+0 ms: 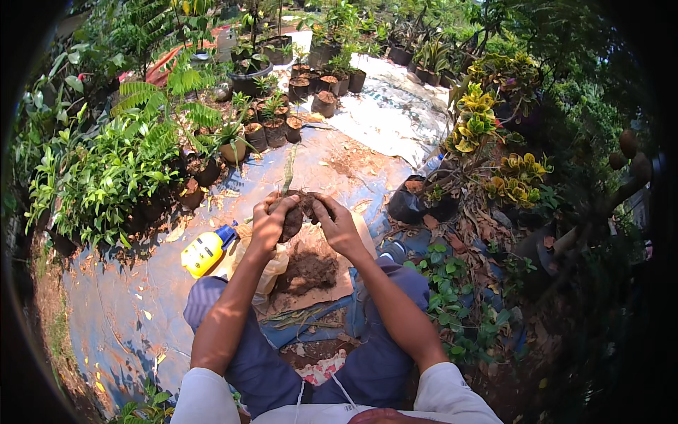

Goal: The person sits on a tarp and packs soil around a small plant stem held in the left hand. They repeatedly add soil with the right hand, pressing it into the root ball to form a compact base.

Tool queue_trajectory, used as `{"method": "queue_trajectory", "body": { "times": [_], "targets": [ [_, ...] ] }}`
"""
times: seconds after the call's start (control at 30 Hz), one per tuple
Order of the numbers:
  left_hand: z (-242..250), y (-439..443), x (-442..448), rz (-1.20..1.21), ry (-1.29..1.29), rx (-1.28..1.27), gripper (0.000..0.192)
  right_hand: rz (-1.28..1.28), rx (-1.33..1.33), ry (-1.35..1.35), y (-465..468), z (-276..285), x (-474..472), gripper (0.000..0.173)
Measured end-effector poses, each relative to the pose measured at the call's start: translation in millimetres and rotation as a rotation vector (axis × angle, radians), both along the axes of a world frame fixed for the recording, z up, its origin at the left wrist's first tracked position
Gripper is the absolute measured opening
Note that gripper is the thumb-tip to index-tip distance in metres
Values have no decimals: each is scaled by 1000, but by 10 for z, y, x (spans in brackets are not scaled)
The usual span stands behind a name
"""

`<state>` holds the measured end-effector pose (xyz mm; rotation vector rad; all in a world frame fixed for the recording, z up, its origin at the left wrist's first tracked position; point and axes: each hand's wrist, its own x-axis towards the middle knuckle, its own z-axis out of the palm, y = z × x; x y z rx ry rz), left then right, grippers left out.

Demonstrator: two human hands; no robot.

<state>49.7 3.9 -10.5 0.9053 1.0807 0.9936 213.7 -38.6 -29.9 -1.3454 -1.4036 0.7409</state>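
Observation:
Both hands hold a clump of dark moist soil (293,227) in front of me, with a thin green plant stem (288,172) rising from it. My left hand (268,223) grips the clump and the stem's base from the left. On the other side, the fingers of my right hand (336,225) pinch crumbly soil at the clump's top right. Below the hands, a heap of loose soil (310,271) lies on a brown sheet (347,286). A crumpled translucent plastic bag (270,275) rests at the sheet's left. Beside it lies a yellow bottle with a blue top (204,253).
Leafy plants (100,185) crowd the left. Several small black pots of soil (275,132) stand ahead on the blue tarp (132,318). A black plant bag (407,204) and a yellow-leaved croton (473,119) stand to the right, with low green vines near my right leg.

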Motion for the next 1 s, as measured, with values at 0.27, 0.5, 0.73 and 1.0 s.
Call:
{"method": "queue_trajectory", "body": {
  "times": [0.27, 0.5, 0.73, 1.0],
  "targets": [
    [23, 31, -26, -33, -159, 83, 31, 10, 30, -29, 27, -94, -137, 40],
    [55, 15, -48, -72, -193, 131, 17, -20, 48, -91, 11, -37, -87, 37],
    [-15, 26, -2, -105, -252, 142, 21, -33, 101, -51, 16, -42, -56, 35],
    [11, -47, 39, -117, -278, 89, 18, -33, 104, -46, -37, 51, -19, 32]
  ]
}}
